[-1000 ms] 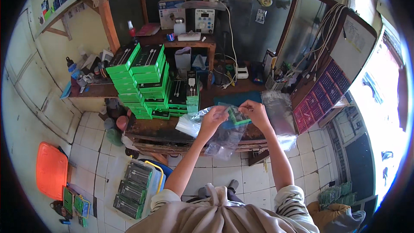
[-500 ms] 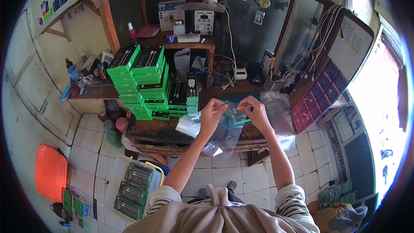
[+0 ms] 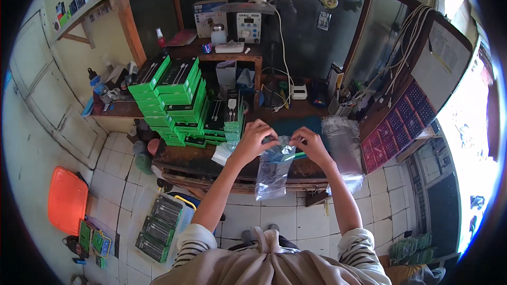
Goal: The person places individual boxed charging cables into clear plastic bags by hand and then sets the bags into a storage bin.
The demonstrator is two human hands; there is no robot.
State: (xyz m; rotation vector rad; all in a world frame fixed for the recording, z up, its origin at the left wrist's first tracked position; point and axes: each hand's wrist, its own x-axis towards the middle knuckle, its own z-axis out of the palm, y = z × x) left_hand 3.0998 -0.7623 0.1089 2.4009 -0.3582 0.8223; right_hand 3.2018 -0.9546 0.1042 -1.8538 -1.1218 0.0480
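Tiles point(image 3: 311, 219) spread between the front edge of the workbench point(image 3: 185, 158) and our feet, so our forearms have room on its near side. Over the bench's left half, tall stacks of green boxes point(image 3: 178, 97) limit us to the side; at its right end a pile of clear plastic sleeves point(image 3: 340, 142) reaches the front edge, with a board point(image 3: 401, 121) of red and purple panels rising just beyond. Below the bench's front left, on the floor, we see a translucent tub point(image 3: 182, 224) holding dark, green-edged packages point(image 3: 158, 229) in a row. Toward the bench's back right stands a holder point(image 3: 342, 108) filled with pens and thin tools. The clear bag point(image 3: 273, 177) is in front of the bench's middle, its top above the surface and its lower end hanging past the front edge; we cannot tell whether anything lies inside. Both our arms reach forward across that edge, elbows apart and wrists turned inward. Our left hand point(image 3: 254, 140) pinches the bag's top with curled fingers, and our right hand point(image 3: 311, 145), just beside, grips the same top between thumb and forefinger.
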